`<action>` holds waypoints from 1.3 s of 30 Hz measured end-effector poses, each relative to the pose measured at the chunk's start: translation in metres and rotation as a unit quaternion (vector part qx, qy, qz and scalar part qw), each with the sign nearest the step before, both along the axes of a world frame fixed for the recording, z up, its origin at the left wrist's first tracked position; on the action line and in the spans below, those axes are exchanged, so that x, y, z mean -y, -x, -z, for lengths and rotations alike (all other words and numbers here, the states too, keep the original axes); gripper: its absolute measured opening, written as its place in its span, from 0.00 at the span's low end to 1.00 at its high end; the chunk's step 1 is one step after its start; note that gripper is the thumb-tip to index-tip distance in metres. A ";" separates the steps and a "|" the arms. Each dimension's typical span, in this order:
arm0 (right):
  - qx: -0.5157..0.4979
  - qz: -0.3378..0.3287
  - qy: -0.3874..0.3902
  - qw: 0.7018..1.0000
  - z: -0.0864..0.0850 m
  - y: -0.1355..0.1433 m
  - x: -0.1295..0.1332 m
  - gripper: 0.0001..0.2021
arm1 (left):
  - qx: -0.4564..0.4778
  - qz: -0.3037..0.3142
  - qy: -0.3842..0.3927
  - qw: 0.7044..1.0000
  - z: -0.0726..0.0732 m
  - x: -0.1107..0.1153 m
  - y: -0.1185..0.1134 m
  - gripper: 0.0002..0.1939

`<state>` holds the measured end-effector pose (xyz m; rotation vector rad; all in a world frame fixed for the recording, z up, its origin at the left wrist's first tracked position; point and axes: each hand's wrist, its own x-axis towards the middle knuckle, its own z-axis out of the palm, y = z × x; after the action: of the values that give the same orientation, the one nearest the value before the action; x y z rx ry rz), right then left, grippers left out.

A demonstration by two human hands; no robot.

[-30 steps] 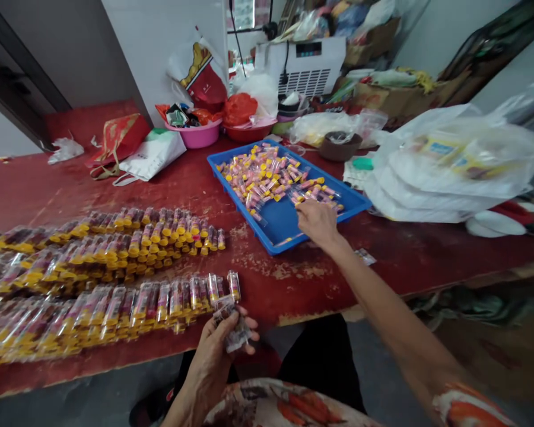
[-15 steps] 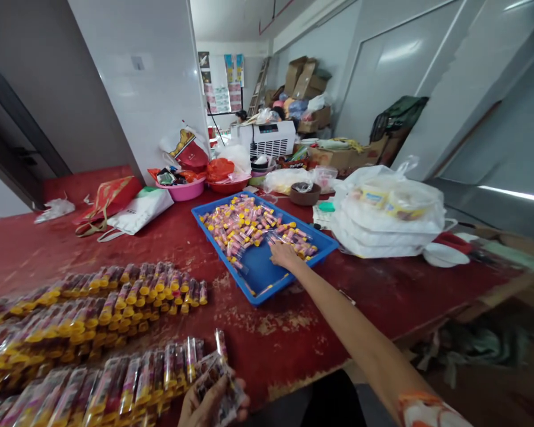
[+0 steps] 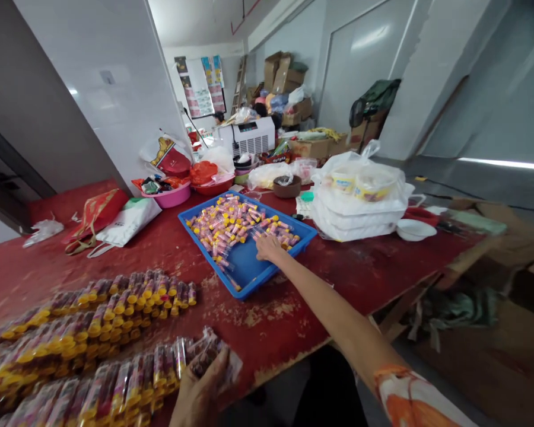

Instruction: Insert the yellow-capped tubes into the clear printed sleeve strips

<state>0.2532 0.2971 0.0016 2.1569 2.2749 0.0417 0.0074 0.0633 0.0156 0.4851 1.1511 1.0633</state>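
Observation:
My left hand (image 3: 200, 388), near the front edge, is closed on a bunch of printed clear plastic wrappers (image 3: 207, 350). Beside it stand rows of filled tubes (image 3: 115, 385) with dark printed wrapping and yellow ends. A blue tray (image 3: 244, 290) holds a heap of small clear tubes with pink contents and yellow caps (image 3: 226, 222). My right hand (image 3: 269, 248) reaches over the tray's near side, fingers curled down among the tubes at the right. Clear plastic shows by its fingertips; what they grip is partly hidden.
Behind the tray stand a pink basin (image 3: 173, 196), a red basin (image 3: 213, 187) and a brown bowl (image 3: 287, 187). To the right are bagged white containers (image 3: 358, 207) and a white bowl (image 3: 416, 230). Bags (image 3: 129, 222) lie at the left on the red table (image 3: 267, 320).
The view has shifted, with the scene sliding left. A tube that stood upright by my left hand no longer shows upright; the hand's wrappers are more bunched. My right hand stays among the tubes.

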 end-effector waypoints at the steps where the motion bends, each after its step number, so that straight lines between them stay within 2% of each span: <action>1: -0.012 0.006 -0.011 1.000 -0.001 -0.001 0.003 0.18 | -0.001 0.012 -0.025 1.000 -0.005 0.000 -0.003 0.20; 2: -0.025 0.015 -0.022 0.999 -0.001 -0.003 0.006 0.18 | -0.005 0.025 -0.043 0.999 -0.009 0.000 -0.006 0.19; 4: -0.052 0.031 -0.049 0.997 0.001 -0.010 0.011 0.19 | -0.014 0.008 -0.081 0.997 -0.013 -0.002 -0.011 0.15; 6: -0.082 0.041 -0.077 0.993 0.007 -0.020 0.014 0.18 | -0.009 -0.010 -0.087 0.996 -0.012 -0.005 -0.015 0.15; 11: -0.138 0.029 -0.110 0.984 0.024 -0.043 0.022 0.19 | 0.023 -0.047 -0.057 0.997 -0.006 -0.010 -0.025 0.17; 15: -0.157 0.034 -0.095 0.982 0.030 -0.043 0.026 0.17 | 0.032 -0.053 -0.019 0.998 -0.004 -0.010 -0.028 0.18; 20: -0.172 0.027 -0.029 0.984 0.027 -0.027 0.015 0.12 | 0.030 -0.071 0.014 0.997 -0.001 -0.016 -0.026 0.18; 23: -0.193 0.011 0.002 0.981 0.024 -0.021 0.009 0.11 | 0.026 -0.059 0.028 0.998 0.002 -0.019 -0.025 0.18; 26: -0.237 0.001 -0.033 0.971 0.017 -0.017 0.013 0.13 | 0.024 -0.051 0.020 0.998 0.002 -0.021 -0.024 0.17; 29: -0.292 0.008 -0.102 0.951 0.008 -0.008 0.045 0.18 | 0.028 -0.073 0.008 0.997 0.002 -0.021 -0.023 0.17; 31: -0.377 0.020 -0.132 0.916 0.004 0.003 0.085 0.17 | 0.027 -0.086 0.000 0.996 0.002 -0.020 -0.022 0.17; 32: -0.517 0.034 -0.148 0.843 0.003 0.009 0.109 0.15 | 0.026 -0.090 -0.006 0.996 0.003 -0.019 -0.022 0.17; 33: -0.641 0.032 -0.144 0.753 0.003 0.017 0.135 0.11 | 0.027 -0.092 -0.011 0.995 0.003 -0.019 -0.021 0.18; 34: -0.723 0.023 -0.123 0.680 0.004 0.024 0.160 0.09 | 0.029 -0.092 -0.016 0.995 0.003 -0.018 -0.021 0.18; 35: -0.769 0.015 -0.110 0.630 0.005 0.032 0.184 0.08 | 0.031 -0.091 -0.020 0.995 0.003 -0.017 -0.021 0.18; 36: -0.798 0.012 -0.102 0.594 0.007 0.039 0.204 0.07 | 0.035 -0.090 -0.023 0.995 0.004 -0.017 -0.021 0.19; 37: -0.816 0.012 -0.097 0.570 0.009 0.046 0.221 0.07 | 0.039 -0.091 -0.024 0.995 0.004 -0.016 -0.021 0.19; 39: -0.830 0.014 -0.103 0.548 0.012 0.057 0.243 0.07 | 0.047 -0.094 -0.022 0.994 0.004 -0.014 -0.022 0.19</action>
<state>0.1965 0.0540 -0.0101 2.4795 2.4243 -3.0411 0.0294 0.0771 0.0114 0.3611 1.1080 1.2632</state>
